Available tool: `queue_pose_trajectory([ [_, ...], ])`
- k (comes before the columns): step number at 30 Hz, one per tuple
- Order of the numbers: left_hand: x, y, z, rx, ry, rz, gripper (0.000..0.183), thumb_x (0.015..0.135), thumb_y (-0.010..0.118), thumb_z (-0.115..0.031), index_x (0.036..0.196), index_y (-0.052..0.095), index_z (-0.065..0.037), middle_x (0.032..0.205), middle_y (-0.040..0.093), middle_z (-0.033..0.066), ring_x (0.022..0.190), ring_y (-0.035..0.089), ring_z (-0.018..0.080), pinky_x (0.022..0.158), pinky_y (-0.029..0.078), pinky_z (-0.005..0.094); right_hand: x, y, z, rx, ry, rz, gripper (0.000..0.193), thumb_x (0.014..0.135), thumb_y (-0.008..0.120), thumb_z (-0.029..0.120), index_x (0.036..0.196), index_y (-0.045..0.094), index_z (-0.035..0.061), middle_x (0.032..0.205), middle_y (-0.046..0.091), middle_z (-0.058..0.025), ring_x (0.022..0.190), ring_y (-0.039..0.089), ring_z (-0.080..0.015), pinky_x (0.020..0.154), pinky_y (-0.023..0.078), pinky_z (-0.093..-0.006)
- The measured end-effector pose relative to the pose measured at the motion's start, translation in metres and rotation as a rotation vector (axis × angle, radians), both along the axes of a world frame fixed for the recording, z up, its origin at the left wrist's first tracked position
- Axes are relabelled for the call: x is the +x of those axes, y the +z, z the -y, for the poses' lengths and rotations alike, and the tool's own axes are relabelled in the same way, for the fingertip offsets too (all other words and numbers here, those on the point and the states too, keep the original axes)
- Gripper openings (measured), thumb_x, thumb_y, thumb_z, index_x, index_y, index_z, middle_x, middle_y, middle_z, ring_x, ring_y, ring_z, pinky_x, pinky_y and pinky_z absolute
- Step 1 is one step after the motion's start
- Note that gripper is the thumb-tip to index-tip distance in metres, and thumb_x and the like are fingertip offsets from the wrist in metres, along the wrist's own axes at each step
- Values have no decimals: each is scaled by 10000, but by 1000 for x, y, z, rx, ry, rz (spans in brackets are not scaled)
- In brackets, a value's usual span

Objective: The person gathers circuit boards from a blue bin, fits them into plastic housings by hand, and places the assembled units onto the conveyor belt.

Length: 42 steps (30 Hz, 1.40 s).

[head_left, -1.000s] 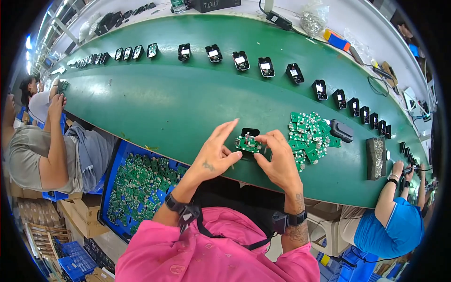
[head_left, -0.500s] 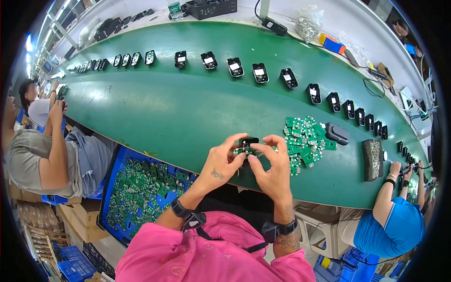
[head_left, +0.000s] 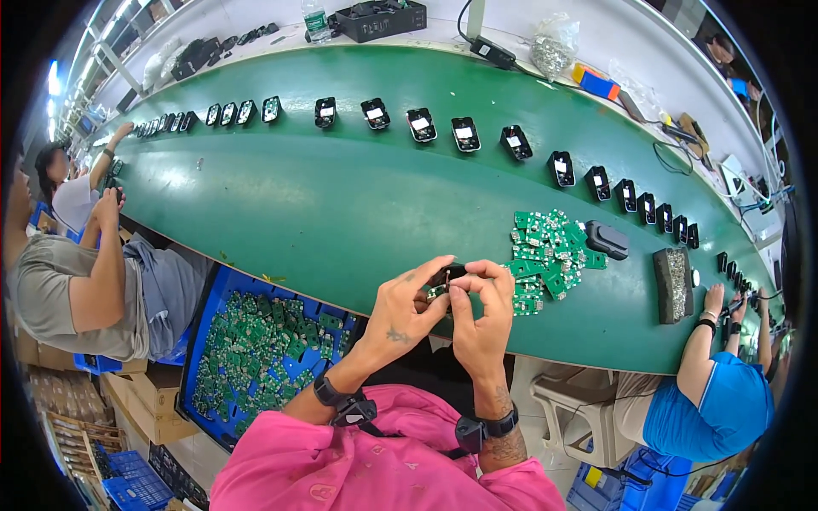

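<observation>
Left hand (head_left: 399,308) and right hand (head_left: 482,319) have drawn closer together around a black housing (head_left: 457,271), covering more of its green board (head_left: 437,291).

Beyond the near edge of the green table (head_left: 358,196), to the left, sits a blue tray (head_left: 296,368) of loose boards (head_left: 243,362); a smaller board pile (head_left: 552,255) lies inside that edge, right of the hands. Both hands pinch the housing near the same edge, thumbs low and fingers curled over; whether it touches the table cannot be told. Uneven thumb pressure could skew or flex the board, and a slip there could send it over the edge.
</observation>
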<state>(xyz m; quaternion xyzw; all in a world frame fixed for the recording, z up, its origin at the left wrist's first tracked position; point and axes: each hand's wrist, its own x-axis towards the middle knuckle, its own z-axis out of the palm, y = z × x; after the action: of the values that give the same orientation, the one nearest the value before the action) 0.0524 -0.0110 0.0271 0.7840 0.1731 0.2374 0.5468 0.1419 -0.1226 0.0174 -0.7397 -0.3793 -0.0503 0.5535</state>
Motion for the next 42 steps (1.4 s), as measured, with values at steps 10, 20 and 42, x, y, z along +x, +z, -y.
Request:
queue_pose_trajectory([
  [10, -4, 0, 8, 270, 25, 42, 503, 886, 683, -46, 1374, 560, -51, 1051, 657, 166, 861, 709, 228, 675, 595, 333, -8, 7, 7, 2, 10, -107, 140, 832, 754, 57, 964, 712, 36, 1193, 581, -118, 1097, 550, -260, 967, 445, -388],
  [20, -13, -12, 16, -434, 9, 106, 500, 904, 650, 14, 1387, 539, -46, 1147, 636, 106, 915, 694, 147, 709, 607, 282, -15, -8, 13, 181, 45, -264, 69, 893, 694, 33, 937, 660, -7, 1169, 571, -123, 1088, 544, -200, 931, 443, -318],
  [42, -33, 5, 28, -377, -65, 128, 600, 862, 631, 71, 1437, 508, -49, 1221, 622, 122, 822, 680, 96, 690, 590, 248, -37, 22, 31, 231, 101, -645, 108, 965, 671, 66, 994, 710, -31, 813, 700, -45, 674, 640, -81, 611, 521, -214],
])
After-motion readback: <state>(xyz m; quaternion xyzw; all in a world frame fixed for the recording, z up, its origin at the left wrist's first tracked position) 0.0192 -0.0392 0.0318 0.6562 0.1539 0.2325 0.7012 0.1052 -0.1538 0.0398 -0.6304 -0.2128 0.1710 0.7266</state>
